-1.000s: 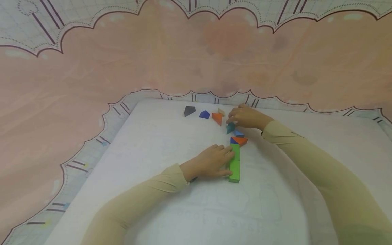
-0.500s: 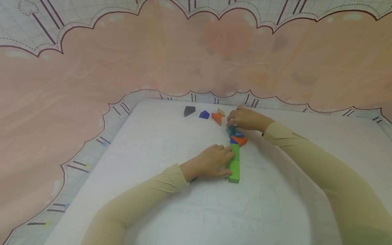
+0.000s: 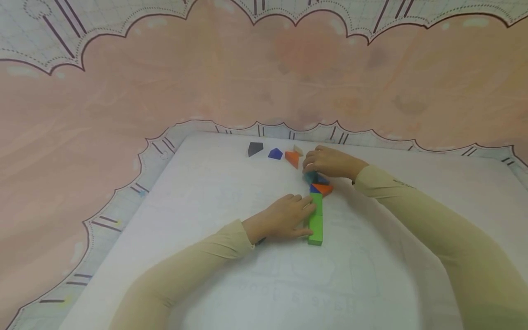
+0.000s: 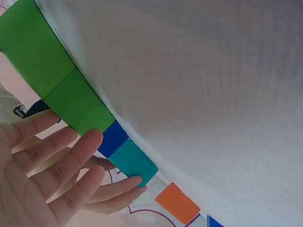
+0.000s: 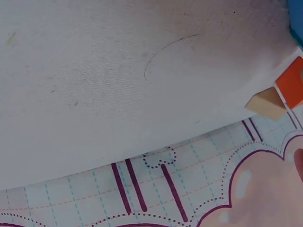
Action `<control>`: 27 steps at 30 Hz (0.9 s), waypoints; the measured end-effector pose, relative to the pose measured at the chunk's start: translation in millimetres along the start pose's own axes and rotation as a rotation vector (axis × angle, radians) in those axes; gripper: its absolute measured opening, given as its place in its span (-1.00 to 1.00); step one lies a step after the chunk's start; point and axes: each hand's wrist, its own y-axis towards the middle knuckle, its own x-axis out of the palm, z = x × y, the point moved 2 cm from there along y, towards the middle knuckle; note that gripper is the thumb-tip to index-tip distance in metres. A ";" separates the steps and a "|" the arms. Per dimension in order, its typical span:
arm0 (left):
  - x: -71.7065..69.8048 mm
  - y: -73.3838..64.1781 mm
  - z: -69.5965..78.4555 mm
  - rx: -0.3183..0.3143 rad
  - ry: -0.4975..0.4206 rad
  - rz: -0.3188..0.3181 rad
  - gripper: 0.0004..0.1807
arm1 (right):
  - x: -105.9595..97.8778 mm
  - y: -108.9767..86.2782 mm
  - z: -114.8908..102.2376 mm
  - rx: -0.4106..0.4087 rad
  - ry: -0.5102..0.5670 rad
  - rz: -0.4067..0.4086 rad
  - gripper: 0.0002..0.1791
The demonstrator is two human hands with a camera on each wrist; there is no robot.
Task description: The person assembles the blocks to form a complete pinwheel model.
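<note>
Two green blocks lie end to end on the white tabletop. My left hand rests beside them, its extended fingers touching their side. At their far end sit a blue triangular block and an orange triangular block. Just beyond, my right hand pinches a teal block, with a light blue block next to it, partly hidden. In the left wrist view the teal block stands against the blue one, the other hand's fingers on it.
Near the far edge lie a dark grey block, a blue block, an orange block and a beige block. A dark piece shows partly under the left wrist. A patterned cloth lies beyond the tabletop.
My right hand has moved slightly nearer with the teal block, which now sits closer to the blue and orange triangles. The left hand stays at the green blocks.
</note>
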 end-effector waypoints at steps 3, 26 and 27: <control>0.4 0.0 -0.5 -0.002 0.000 0.002 -0.34 | 0.6 -0.2 -0.2 0.009 0.004 -0.009 -0.66; 0.5 -1.4 -0.7 -0.019 -0.040 -0.018 -0.31 | 4.2 -35.4 -4.6 0.165 0.041 0.081 -0.83; 0.6 -1.4 -0.5 -0.019 -0.041 -0.019 -0.31 | 4.6 -35.7 -4.7 0.162 0.039 0.084 -0.83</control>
